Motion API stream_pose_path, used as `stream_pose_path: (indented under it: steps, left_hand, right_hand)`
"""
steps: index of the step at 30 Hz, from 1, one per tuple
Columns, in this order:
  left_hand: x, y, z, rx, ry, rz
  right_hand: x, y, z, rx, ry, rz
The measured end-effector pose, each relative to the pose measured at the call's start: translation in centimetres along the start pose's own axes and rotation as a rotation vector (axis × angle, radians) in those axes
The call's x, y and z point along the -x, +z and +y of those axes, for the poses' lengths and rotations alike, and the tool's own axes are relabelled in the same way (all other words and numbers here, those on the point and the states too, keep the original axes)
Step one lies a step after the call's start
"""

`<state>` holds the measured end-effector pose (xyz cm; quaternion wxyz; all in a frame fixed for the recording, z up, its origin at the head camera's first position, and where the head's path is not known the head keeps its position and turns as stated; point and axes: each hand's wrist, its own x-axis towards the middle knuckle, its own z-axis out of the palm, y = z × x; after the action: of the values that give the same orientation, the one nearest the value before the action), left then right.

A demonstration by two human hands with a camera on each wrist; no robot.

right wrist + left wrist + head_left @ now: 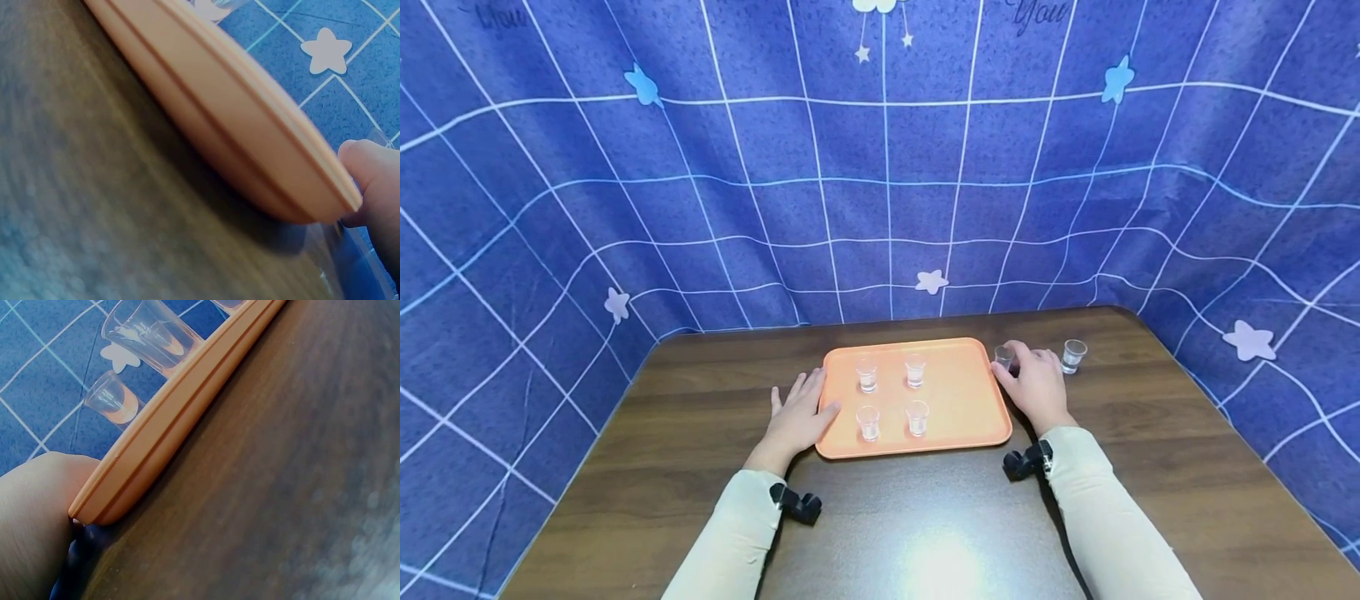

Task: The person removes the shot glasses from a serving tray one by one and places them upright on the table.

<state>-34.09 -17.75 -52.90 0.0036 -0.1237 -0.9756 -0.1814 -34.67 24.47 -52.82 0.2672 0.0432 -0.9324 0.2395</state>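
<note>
An orange tray (pixel 962 396) lies on the table, with several small clear shot glasses (pixel 917 418) standing in two rows toward its left and middle. At its left edge rests my left hand (pixel 796 423), fingers spread and thumb at the rim. The left wrist view shows that hand (pixel 34 512) beside the tray's corner (pixel 140 453). Just off the tray's right edge, my right hand (pixel 1039 387) holds a clear shot glass (pixel 1003 357) between thumb and fingers. In the right wrist view only part of the hand (pixel 378 181) shows; the glass is mostly hidden.
Another shot glass (pixel 1073 356) stands on the table to the right of my right hand. The brown wooden table (pixel 880 517) runs back to a blue curtain (pixel 880 208) with white lines and stars. A black strap with a camera (pixel 1028 461) is on each wrist.
</note>
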Motion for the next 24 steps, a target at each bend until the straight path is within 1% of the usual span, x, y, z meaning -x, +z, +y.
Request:
stream_pose_path:
  steps: [6, 15, 24]
  left_hand:
    - [-0.02, 0.04, -0.05, 0.013, 0.011, 0.003]
    - [-0.08, 0.27, -0.34, -0.003, 0.022, 0.005]
    - [-0.04, 0.10, -0.27, -0.004, 0.022, 0.001]
  right_hand:
    - [-0.04, 0.02, 0.02, 0.011, 0.011, -0.010]
    - [-0.06, 0.00, -0.13, 0.035, 0.004, -0.002]
    - [-0.01, -0.05, -0.13, 0.037, -0.003, 0.003]
